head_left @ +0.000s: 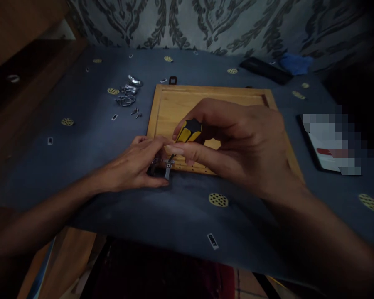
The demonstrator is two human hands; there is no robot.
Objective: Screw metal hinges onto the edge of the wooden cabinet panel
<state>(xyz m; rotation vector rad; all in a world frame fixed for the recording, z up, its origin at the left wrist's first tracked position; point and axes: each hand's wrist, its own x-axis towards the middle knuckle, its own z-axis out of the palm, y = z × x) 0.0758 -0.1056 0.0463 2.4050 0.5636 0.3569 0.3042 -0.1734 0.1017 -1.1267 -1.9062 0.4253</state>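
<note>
My right hand (237, 141) is closed around the yellow and black handle of a screwdriver (189, 131). The shaft slants down to a small silver metal hinge (168, 166) at the near left corner of a framed wooden panel (174, 108). Against that hinge, my left hand (134, 166) pinches with thumb and fingers from the left side. Its fingertips are partly hidden, and both hands nearly meet above the hinge. Whether the screwdriver tip sits in a screw is too small to tell. Several holes run along the panel's near edge.
More metal hinges (129, 89) lie at the back left, with loose screws (136, 112) beside them. A phone (327, 145) is on the right. Behind the panel are a dark case (266, 70) and a blue cloth (296, 63). A patterned dark cloth (112, 211) covers the table.
</note>
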